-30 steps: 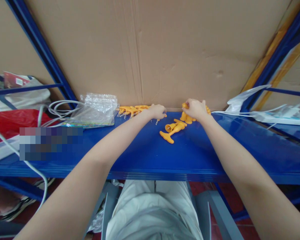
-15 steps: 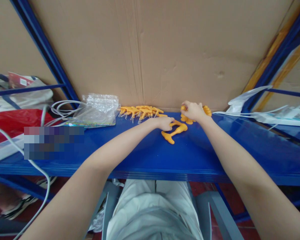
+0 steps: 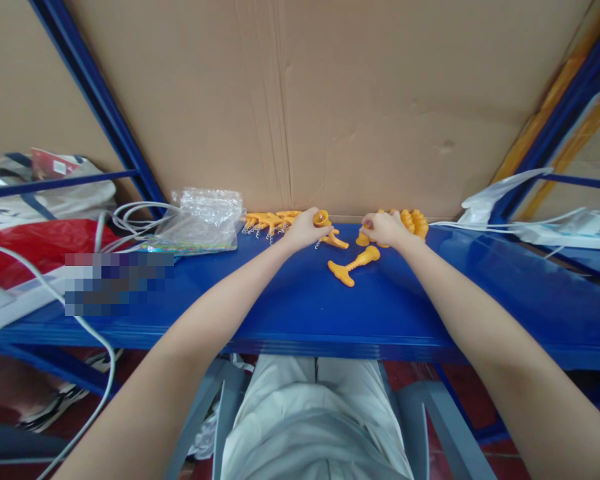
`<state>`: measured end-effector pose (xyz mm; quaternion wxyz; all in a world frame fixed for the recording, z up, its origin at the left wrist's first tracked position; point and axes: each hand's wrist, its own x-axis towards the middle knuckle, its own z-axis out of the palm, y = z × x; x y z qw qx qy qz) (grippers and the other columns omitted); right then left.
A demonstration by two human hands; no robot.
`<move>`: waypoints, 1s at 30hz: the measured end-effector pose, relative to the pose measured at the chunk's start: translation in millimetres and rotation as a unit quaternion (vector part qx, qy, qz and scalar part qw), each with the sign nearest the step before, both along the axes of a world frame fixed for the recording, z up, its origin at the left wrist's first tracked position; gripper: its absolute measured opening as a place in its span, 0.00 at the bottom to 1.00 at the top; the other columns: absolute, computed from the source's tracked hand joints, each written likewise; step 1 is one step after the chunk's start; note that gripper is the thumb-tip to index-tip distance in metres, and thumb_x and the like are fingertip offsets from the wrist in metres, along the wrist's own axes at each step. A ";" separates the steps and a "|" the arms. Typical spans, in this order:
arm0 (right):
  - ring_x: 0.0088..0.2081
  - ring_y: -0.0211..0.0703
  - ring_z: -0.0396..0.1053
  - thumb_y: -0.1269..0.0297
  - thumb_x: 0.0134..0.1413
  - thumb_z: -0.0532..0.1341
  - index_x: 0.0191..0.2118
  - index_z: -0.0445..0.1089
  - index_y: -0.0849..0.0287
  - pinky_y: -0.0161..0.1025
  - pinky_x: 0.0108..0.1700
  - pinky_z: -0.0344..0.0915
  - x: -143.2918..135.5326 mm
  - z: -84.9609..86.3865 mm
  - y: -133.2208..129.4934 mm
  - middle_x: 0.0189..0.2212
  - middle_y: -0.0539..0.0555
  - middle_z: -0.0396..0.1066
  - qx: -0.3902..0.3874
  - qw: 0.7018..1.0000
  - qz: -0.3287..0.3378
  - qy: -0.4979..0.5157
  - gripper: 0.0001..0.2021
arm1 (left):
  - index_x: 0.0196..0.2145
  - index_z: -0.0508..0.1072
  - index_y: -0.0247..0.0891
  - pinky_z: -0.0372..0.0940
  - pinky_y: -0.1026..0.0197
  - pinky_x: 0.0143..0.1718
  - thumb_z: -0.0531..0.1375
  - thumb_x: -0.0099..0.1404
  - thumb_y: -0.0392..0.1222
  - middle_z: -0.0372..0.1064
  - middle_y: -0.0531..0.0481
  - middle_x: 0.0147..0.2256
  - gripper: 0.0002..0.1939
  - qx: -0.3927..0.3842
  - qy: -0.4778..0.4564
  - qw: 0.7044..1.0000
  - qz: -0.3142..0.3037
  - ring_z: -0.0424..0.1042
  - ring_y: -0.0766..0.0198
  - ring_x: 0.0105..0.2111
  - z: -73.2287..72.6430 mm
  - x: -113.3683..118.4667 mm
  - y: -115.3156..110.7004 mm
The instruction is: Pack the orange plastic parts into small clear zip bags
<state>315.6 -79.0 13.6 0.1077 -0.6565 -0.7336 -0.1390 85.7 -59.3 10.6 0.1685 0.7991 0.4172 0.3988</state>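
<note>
My left hand [image 3: 307,230] is closed on a yellow cup-shaped part [image 3: 321,218], whose round opening faces up. Just behind and left of it lies a pile of yellow T-shaped handles with metal corkscrews [image 3: 267,221]; one more yellow handle [image 3: 337,241] lies right beside my fingers. My right hand [image 3: 384,229] has its fingers bent round a yellow piece [image 3: 364,239], mostly covered by them. Several ribbed yellow pieces [image 3: 415,225] stand just right of that hand. Nearer me, a yellow handle joined to a ribbed sleeve [image 3: 354,266] lies on the blue table, touched by neither hand.
The blue tabletop [image 3: 300,313] backs onto a cardboard wall. At left are a clear plastic bag [image 3: 200,220], white cables [image 3: 135,217], a red bag [image 3: 40,243] and a blurred-out patch. A white power strip [image 3: 575,233] sits at right. Another person's shoe [image 3: 55,407] shows below left.
My left hand has left the handle with the sleeve, moved left and back, and now holds a cup-shaped part. My right hand stays at the right-hand pieces, its fingers shifted. The view has moved slightly.
</note>
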 end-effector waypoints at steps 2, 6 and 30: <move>0.48 0.55 0.73 0.61 0.61 0.55 0.49 0.75 0.57 0.52 0.52 0.58 -1.6 -0.4 -1.5 0.47 0.61 0.78 0.003 1.000 0.004 -0.003 0.16 | 0.30 0.67 0.38 0.65 0.61 0.35 0.66 0.57 0.41 0.71 0.52 0.29 0.10 -0.013 -0.032 0.999 -0.003 0.72 0.62 0.33 -3.7 1.4 0.6; 0.51 0.56 0.72 0.62 0.63 0.55 0.51 0.73 0.59 0.53 0.53 0.56 -7.5 1.0 -7.0 0.49 0.63 0.77 -0.005 1.000 -0.009 -0.020 0.16 | 0.32 0.70 0.36 0.67 0.59 0.38 0.67 0.57 0.43 0.73 0.50 0.33 0.10 -0.006 -0.062 0.998 0.005 0.73 0.60 0.36 -7.9 4.4 2.2; 0.40 0.48 0.71 0.46 0.65 0.50 0.50 0.71 0.62 0.43 0.44 0.65 -40.0 9.6 -17.5 0.42 0.60 0.76 0.094 0.932 0.264 0.231 0.25 | 0.48 0.71 0.34 0.49 0.36 0.63 0.50 0.69 0.32 0.76 0.37 0.46 0.14 0.212 0.256 0.938 0.101 0.72 0.47 0.51 -16.6 -3.2 -5.6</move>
